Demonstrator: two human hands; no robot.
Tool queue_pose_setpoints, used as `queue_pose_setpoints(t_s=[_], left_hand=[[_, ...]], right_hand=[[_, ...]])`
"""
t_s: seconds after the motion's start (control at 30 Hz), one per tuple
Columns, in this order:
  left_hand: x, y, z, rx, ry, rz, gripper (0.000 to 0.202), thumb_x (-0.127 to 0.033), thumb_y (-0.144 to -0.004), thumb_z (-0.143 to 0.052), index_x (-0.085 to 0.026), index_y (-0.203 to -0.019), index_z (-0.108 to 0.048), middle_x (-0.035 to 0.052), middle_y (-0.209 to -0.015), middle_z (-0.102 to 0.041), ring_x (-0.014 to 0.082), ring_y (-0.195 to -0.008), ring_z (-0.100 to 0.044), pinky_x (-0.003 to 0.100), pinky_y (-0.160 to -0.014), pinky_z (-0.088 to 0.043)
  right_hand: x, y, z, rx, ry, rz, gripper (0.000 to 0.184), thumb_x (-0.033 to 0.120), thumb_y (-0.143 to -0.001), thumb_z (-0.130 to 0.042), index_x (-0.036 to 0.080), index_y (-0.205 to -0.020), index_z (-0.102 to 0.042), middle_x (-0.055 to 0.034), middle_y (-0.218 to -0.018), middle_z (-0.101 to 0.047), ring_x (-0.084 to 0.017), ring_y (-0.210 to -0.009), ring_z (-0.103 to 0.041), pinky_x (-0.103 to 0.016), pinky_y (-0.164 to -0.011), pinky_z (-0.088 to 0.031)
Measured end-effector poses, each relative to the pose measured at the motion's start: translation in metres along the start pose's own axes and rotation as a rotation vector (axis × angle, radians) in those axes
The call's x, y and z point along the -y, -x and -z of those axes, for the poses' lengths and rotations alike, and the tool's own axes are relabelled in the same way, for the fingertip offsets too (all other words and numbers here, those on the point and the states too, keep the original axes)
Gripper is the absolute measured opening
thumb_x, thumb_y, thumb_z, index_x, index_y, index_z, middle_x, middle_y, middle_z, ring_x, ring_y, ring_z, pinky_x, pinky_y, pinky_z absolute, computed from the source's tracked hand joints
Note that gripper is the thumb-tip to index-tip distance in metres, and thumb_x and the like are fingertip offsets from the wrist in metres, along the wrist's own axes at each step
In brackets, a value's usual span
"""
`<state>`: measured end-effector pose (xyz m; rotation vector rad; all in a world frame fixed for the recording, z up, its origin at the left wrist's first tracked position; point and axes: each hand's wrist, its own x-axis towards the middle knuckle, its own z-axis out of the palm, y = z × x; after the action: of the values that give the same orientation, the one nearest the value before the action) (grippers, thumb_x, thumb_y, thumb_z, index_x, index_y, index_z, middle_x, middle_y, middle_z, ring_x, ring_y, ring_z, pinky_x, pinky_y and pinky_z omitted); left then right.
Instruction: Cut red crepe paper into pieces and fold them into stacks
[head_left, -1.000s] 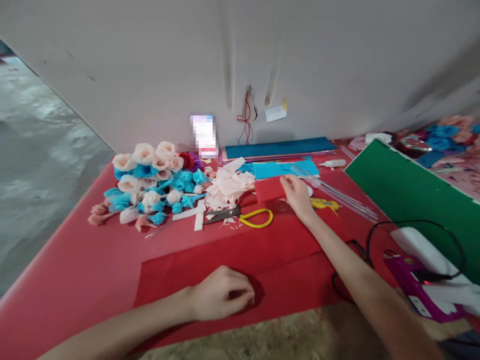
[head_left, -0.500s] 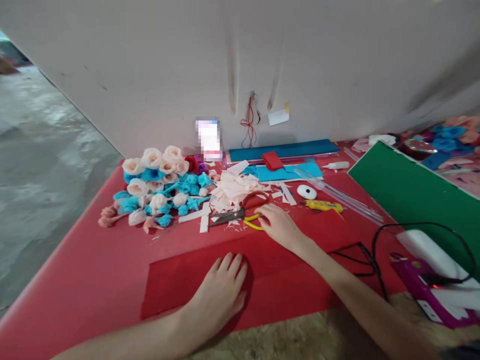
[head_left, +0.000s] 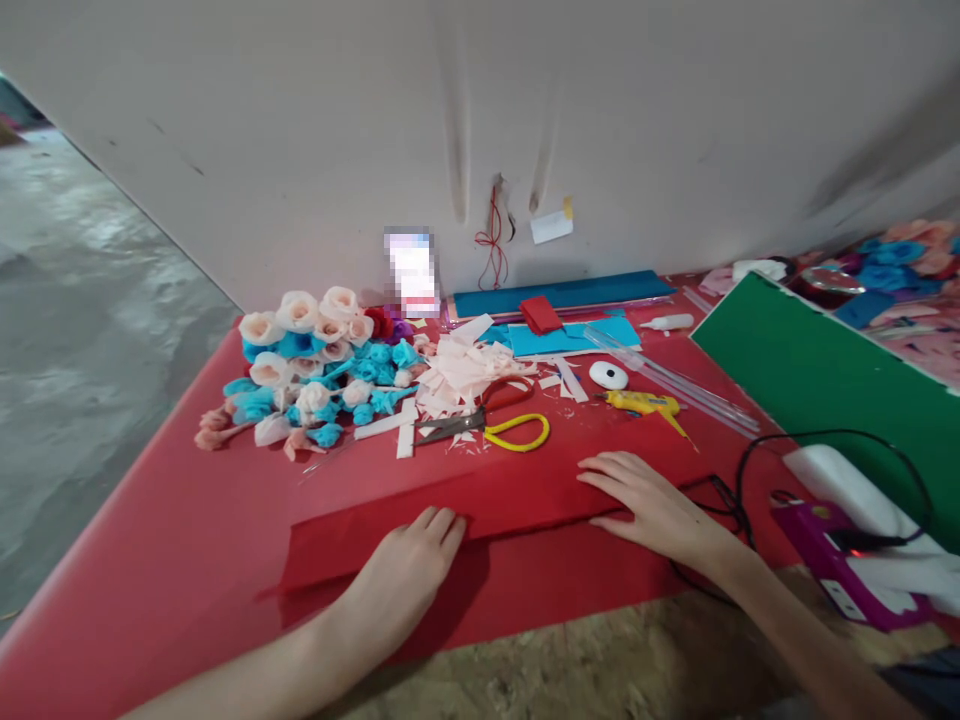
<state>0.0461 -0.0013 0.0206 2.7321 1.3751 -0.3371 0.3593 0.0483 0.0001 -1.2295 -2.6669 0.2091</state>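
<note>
A long sheet of red crepe paper (head_left: 517,500) lies across the table in front of me. My left hand (head_left: 409,565) is on its near edge, fingers curled over the paper; the thumb is hidden. Over the right part of the sheet, my right hand (head_left: 645,505) has its fingers stretched out and thumb apart. Just beyond the paper lie scissors (head_left: 480,427) with one red and one yellow handle loop, touched by neither hand. Pale pink paper scraps (head_left: 472,365) are heaped behind them.
Paper flowers (head_left: 315,370) are piled at the left. A yellow glue gun (head_left: 641,402) and clear sticks (head_left: 682,385) lie at the right. Farther right are a slanting green board (head_left: 817,380), a black cable (head_left: 739,480) and a purple box (head_left: 821,565). A lit phone (head_left: 412,272) leans on the wall.
My right hand has left the scissors and come down right onto the red crepe paper. My left hand has shifted left, and the sheet's near edge has moved away from me, making it look narrower.
</note>
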Motion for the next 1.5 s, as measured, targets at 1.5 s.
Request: queue_pose_setpoints(t_s=[1.5], left_hand=[[0.037, 0.003, -0.047, -0.397, 0.29, -0.064, 0.031, -0.009, -0.09, -0.035, -0.015, -0.117, -0.049, 0.0095, -0.11, -0.059, 0.0181, -0.098, -0.054, 0.035, -0.09, -0.045]], right_hand=[[0.024, -0.142, -0.024, -0.073, -0.053, 0.078, 0.066, -0.003, -0.065, -0.046, 0.015, -0.129, -0.043, -0.0134, -0.101, -0.052, -0.028, -0.099, -0.048, -0.048, -0.087, -0.043]])
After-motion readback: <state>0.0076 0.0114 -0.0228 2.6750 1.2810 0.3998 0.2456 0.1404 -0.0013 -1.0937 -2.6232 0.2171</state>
